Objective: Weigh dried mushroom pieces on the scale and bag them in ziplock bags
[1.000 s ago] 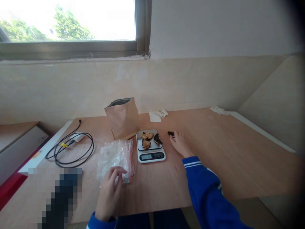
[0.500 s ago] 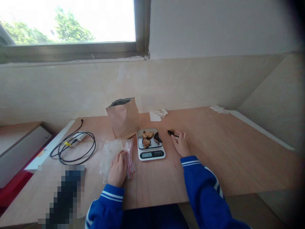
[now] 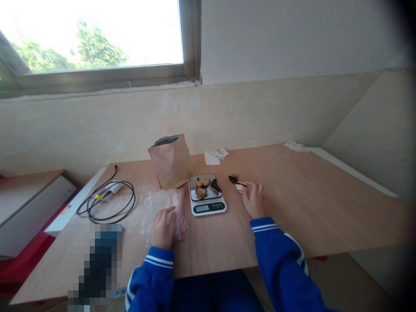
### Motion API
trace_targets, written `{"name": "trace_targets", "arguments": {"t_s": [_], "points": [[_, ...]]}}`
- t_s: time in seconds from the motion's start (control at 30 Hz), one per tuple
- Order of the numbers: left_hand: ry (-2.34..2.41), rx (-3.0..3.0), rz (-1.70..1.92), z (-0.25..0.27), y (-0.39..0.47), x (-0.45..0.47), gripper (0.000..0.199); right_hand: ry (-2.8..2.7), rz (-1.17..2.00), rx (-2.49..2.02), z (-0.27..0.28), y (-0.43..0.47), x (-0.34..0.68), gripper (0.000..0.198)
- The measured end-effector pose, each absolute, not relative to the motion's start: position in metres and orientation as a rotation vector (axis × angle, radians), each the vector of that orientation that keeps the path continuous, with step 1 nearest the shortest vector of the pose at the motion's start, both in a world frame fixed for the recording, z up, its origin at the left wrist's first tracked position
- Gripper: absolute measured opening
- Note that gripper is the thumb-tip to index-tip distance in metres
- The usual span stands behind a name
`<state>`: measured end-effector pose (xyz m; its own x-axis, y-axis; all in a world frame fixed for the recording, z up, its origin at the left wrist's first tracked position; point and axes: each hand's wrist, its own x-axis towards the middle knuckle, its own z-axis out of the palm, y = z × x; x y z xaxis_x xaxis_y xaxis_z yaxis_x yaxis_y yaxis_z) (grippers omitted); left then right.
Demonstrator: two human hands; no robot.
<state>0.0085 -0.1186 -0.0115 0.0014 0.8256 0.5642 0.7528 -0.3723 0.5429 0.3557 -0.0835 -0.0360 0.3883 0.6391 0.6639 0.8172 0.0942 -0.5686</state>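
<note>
My left hand [image 3: 163, 227] lies on a stack of clear zip-lock bags [image 3: 152, 208], fingers loosely spread and holding nothing. On the right, my right hand [image 3: 253, 200] pinches a dried mushroom piece [image 3: 241, 187] with a pale face and dark edge, low over the tabletop. Just beyond it lies another dark mushroom piece [image 3: 233, 179]. Between my hands stands a white kitchen scale [image 3: 209, 209], with several brown, curled mushroom pieces [image 3: 201, 192] on its plate. Its display is lit, but the digits are too small to read.
A brown paper pouch [image 3: 170, 162] stands with its top open behind the bags. At left are a coiled black cable [image 3: 128, 208] with a white adapter and a pixelated dark object [image 3: 100, 260]. White paper [image 3: 212, 158] and a crumpled tissue [image 3: 296, 147] lie toward the wall.
My right hand has shifted slightly right, and the pale face of the mushroom piece now shows at its fingertips, apart from the dark piece. My left hand stays on the bags.
</note>
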Motion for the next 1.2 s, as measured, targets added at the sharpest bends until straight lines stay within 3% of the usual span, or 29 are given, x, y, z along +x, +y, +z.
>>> {"name": "trace_targets", "arguments": {"t_s": [0.13,0.3,0.4,0.57,0.8,0.9,1.03,1.2], "points": [[1.558,2.069,1.615,0.006,-0.133,0.026,0.022,-1.482,-0.002,-1.362,-0.013,-0.109,0.324,0.021],[1.197,2.199,1.593,0.042,-0.152,0.059,0.024,-1.72,0.598,-1.161,0.035,-0.135,0.259,0.027],[1.083,2.247,1.602,0.058,-0.155,0.07,0.024,-1.721,0.789,-1.074,0.057,-0.139,0.239,0.032],[1.176,1.995,2.003,0.063,-0.149,0.067,0.015,-1.534,0.874,-1.102,0.064,-0.134,0.246,0.038],[0.907,2.029,1.711,0.063,-0.155,0.079,0.014,-1.511,1.061,-1.038,0.071,-0.138,0.236,0.034],[0.938,2.005,1.779,0.063,-0.157,0.08,0.01,-1.412,1.036,-1.07,0.072,-0.134,0.233,0.035],[1.217,1.805,2.057,0.063,-0.148,0.07,0.03,-1.259,1.129,-1.131,0.067,-0.131,0.245,0.039],[1.32,1.857,1.929,0.065,-0.126,0.06,0.046,-1.533,1.087,-1.096,0.061,-0.136,0.261,0.045]]}}
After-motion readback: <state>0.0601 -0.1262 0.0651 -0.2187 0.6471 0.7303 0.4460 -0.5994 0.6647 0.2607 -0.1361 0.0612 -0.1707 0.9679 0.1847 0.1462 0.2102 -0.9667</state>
